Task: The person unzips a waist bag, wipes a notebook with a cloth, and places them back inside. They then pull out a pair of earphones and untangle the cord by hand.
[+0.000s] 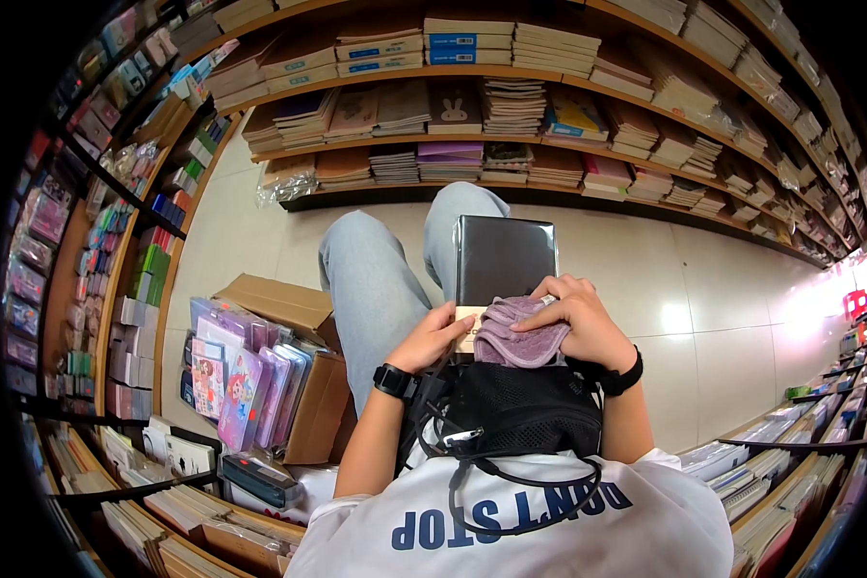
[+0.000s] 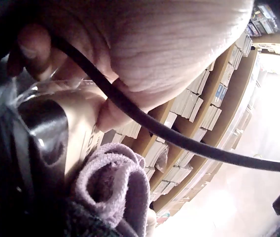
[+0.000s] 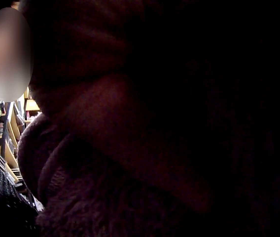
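Note:
A black notebook (image 1: 506,255) in clear plastic wrap, with a cream paper band across its lower part, lies on the person's lap. The left hand (image 1: 431,339) grips its left edge, thumb on the band. In the left wrist view, the thumb presses the band and fingers curl behind the glossy notebook (image 2: 46,128). A folded purple cloth (image 1: 522,339) covers the notebook's lower right part. The right hand (image 1: 583,323) holds this cloth, its thumb across the top and fingers near the notebook's right edge. The right wrist view is mostly dark, with the cloth (image 3: 81,197) beneath the hand.
A black mesh bag (image 1: 525,409) sits against the person's waist, with a cable (image 1: 530,477) looping over the shirt. At left stands an open cardboard box (image 1: 308,409) of wrapped stationery. Shelves (image 1: 395,140) stacked with notebooks run ahead and along both sides.

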Demonstrator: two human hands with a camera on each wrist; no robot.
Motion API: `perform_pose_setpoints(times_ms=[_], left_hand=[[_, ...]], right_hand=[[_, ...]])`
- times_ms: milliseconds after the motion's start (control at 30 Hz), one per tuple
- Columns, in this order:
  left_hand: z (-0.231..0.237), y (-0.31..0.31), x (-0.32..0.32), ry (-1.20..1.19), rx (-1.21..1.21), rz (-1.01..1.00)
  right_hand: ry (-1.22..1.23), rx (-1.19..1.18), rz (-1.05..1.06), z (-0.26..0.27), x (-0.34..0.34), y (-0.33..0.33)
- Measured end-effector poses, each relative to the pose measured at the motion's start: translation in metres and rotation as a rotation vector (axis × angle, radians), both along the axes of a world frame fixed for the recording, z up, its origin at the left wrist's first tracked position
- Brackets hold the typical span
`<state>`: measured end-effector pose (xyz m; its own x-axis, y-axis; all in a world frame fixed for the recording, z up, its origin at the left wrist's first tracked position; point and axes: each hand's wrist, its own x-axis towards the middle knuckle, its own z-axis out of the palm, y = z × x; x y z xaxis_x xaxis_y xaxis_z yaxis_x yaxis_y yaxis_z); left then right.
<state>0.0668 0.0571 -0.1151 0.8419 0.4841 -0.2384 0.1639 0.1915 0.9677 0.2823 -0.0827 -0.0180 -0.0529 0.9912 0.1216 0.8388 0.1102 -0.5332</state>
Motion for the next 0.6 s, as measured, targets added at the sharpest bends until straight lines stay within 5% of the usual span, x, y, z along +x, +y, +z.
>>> perform_pose_setpoints(times_ms=[600], left_hand=[[-0.007, -0.001, 0.003, -0.047, 0.022, 0.039]], right_hand=[[-0.002, 0.026, -0.004, 0.001, -0.002, 0.000]])
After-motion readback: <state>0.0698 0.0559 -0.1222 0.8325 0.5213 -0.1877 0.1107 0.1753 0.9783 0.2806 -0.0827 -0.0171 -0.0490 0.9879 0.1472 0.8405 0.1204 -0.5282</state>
